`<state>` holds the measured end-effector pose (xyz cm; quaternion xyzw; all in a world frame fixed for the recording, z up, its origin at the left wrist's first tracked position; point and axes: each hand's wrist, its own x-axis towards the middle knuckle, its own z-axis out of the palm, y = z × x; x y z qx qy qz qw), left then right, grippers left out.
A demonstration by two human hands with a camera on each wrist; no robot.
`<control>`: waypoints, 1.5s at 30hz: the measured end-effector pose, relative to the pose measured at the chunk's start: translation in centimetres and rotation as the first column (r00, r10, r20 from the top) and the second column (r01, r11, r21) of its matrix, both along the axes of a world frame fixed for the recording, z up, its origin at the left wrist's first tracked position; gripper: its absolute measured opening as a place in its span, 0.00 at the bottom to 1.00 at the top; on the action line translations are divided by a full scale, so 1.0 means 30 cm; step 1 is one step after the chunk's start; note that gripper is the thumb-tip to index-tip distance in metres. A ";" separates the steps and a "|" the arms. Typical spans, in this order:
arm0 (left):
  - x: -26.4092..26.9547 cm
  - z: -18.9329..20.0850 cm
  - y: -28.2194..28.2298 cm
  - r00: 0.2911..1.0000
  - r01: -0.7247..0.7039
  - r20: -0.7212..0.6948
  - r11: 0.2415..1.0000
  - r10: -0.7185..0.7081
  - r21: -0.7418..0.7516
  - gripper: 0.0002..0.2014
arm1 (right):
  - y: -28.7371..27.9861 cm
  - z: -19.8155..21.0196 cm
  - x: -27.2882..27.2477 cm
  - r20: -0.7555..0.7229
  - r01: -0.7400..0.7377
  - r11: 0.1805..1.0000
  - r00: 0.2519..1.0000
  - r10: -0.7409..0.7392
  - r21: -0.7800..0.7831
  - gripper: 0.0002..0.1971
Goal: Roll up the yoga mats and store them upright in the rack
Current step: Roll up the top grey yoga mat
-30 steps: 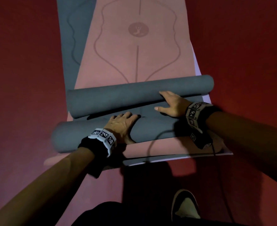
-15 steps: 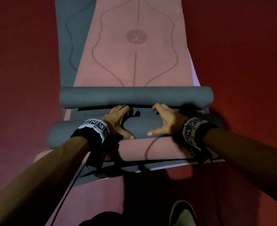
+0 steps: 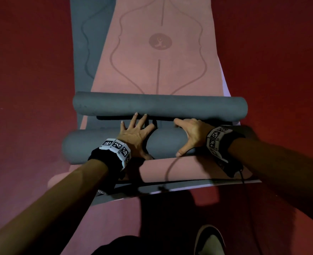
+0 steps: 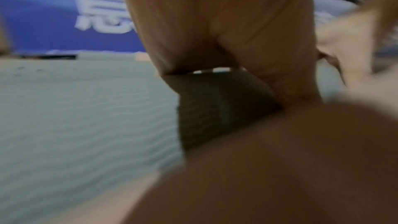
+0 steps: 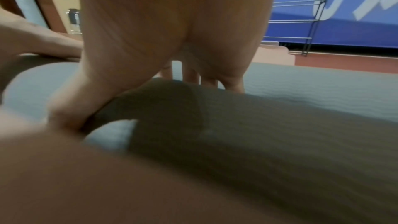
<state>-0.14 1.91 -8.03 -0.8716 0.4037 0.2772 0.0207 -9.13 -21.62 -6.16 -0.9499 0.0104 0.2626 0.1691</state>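
Pressing: both hands lay on the near grey roll (image 3: pixel 89 148).
Left hand (image 3: pixel 135 137): fingers straight, tips touching the far grey roll (image 3: pixel 159 107).
Right hand (image 3: pixel 192 133): fingers spread, gripping nothing.

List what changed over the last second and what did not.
The far grey roll swung from slanted to square with the near grey roll. The right hand left it for the near roll; the left hand flattened out. The pink mat stayed flat.

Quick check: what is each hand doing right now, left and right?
Left hand: open, fingers spread straight, resting on the near grey roll.
Right hand: open, palm on the same roll; nothing gripped.
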 end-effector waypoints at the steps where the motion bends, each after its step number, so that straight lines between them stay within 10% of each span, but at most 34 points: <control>1: -0.005 -0.001 -0.004 1.000 0.009 0.011 1.000 -0.009 0.022 0.61 | 0.003 -0.003 -0.009 0.015 0.004 1.000 1.000 -0.004 0.000 0.46; 12: 0.090 0.014 -0.027 0.991 -0.075 -0.111 0.997 0.072 -0.017 0.58 | 0.019 -0.051 -0.014 0.016 -0.068 0.963 0.997 0.074 -0.260 0.51; 18: 0.026 -0.012 -0.040 0.980 0.039 0.193 0.999 -0.044 0.029 0.56 | -0.023 -0.019 0.097 -0.135 -0.072 0.986 0.989 0.051 -0.153 0.50; 28: 0.134 0.017 -0.091 1.000 -0.005 0.013 0.997 0.004 0.080 0.60 | -0.014 -0.070 0.057 0.027 -0.096 0.968 0.994 0.105 -0.231 0.63; 36: 0.094 -0.003 -0.148 0.983 0.025 0.177 0.989 -0.050 0.145 0.60 | -0.084 -0.029 0.200 -0.103 0.001 0.998 0.995 0.004 0.057 0.57; 45: 0.156 0.016 -0.184 0.991 0.020 0.128 0.984 -0.043 0.177 0.61 | -0.067 -0.052 0.180 0.018 -0.167 0.975 0.985 0.171 -0.149 0.65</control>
